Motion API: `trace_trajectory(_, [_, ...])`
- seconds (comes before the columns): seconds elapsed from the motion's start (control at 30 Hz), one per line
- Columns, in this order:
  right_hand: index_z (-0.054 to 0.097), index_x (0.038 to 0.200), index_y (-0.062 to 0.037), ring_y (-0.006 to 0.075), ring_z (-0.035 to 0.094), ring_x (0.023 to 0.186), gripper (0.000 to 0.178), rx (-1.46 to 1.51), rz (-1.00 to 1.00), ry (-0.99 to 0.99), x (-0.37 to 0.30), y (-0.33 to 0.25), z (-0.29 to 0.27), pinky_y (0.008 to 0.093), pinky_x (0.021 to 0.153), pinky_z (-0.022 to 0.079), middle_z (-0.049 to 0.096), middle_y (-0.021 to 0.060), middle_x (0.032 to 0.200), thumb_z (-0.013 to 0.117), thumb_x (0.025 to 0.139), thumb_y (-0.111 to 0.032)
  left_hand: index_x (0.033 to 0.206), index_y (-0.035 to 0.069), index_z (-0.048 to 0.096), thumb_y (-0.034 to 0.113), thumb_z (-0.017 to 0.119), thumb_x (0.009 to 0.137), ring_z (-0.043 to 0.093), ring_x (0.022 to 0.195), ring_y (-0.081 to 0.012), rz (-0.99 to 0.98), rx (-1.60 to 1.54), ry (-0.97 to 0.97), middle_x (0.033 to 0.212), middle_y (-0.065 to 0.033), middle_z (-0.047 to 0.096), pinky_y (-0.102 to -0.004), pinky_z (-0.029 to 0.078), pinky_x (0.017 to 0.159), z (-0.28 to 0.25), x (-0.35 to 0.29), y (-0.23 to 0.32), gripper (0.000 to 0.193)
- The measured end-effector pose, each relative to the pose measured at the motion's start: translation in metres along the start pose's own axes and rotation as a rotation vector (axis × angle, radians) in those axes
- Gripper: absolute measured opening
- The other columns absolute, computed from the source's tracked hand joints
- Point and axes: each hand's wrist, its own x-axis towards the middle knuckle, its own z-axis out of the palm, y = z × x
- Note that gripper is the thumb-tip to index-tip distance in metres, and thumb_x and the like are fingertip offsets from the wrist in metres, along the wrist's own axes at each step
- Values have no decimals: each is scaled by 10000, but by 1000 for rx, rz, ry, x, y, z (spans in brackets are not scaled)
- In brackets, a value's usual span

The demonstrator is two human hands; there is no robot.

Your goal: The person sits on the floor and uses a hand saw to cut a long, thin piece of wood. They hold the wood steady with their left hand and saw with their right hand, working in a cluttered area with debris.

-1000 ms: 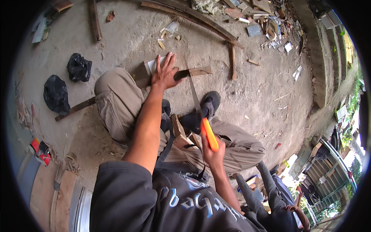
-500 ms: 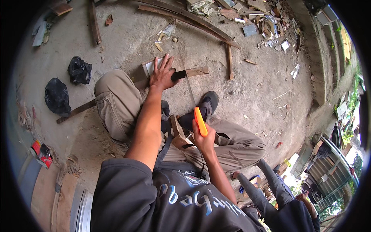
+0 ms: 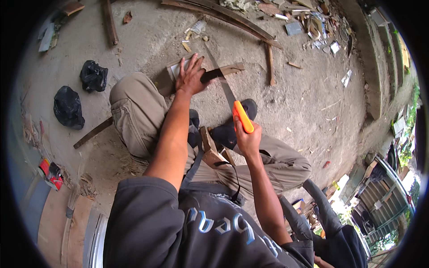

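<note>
My right hand (image 3: 248,139) is wrapped around the orange handle of a handsaw (image 3: 242,117). Its thin blade lies across a wooden strip (image 3: 232,69), whose right end sticks out past the blade. Left of the blade, my left hand (image 3: 191,79) presses down with fingers stretched and spread. Beneath those fingers is a wooden piece with a pale face (image 3: 172,69), and the strip's dark part runs beside the thumb. How deep the blade sits in the strip is too small to tell.
My bent knees (image 3: 138,107) flank the work. Two black plastic bags (image 3: 69,108) lie at left. Long wooden strips (image 3: 223,18) and scattered scraps (image 3: 313,27) lie beyond. A wooden piece with a black strap (image 3: 212,152) rests by my lap. Another person (image 3: 337,245) is at lower right.
My right hand has pushed the saw forward, away from my body, so its handle is nearer the strip. My left hand stays pressed on the wood; the whole view has shifted slightly.
</note>
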Motion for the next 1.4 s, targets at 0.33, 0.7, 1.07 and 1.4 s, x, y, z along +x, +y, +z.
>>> trace_trajectory(0.33, [692, 852, 29, 137, 594, 517, 169, -41, 37, -34, -88, -10, -42, 306, 528, 461, 620, 129, 603, 702, 895, -134, 1096, 172, 739, 664, 593, 855, 85, 1538, -200, -40, 12, -59, 1599, -20, 330, -567, 14, 1225, -6, -4, 7, 567])
trace_trajectory(0.7, [647, 762, 44, 424, 624, 575, 335, -201, -100, -46, 28, -40, 23, 428, 517, 448, 581, 249, 619, 662, 937, -242, 1047, 155, 736, 618, 660, 825, 139, 1532, -204, 3, -12, 20, 1541, -51, 411, -564, 42, 1220, -3, -5, 7, 519])
trace_trajectory(1.07, [673, 920, 62, 61, 484, 600, 153, 34, 14, -40, -71, 8, -34, 276, 540, 412, 576, 35, 631, 666, 930, -90, 1086, 188, 741, 689, 567, 856, 88, 1537, -189, -44, -13, -60, 1588, -17, 347, -548, -7, 1236, -5, -5, 1, 578])
trace_trajectory(1.4, [679, 872, 44, 195, 602, 527, 185, -174, 176, -273, -74, -91, -73, 347, 533, 453, 599, 167, 622, 689, 900, -138, 1116, 160, 729, 683, 566, 865, 112, 1531, -215, -2, 32, -70, 1565, -26, 373, -581, 14, 1218, -1, 1, 4, 603])
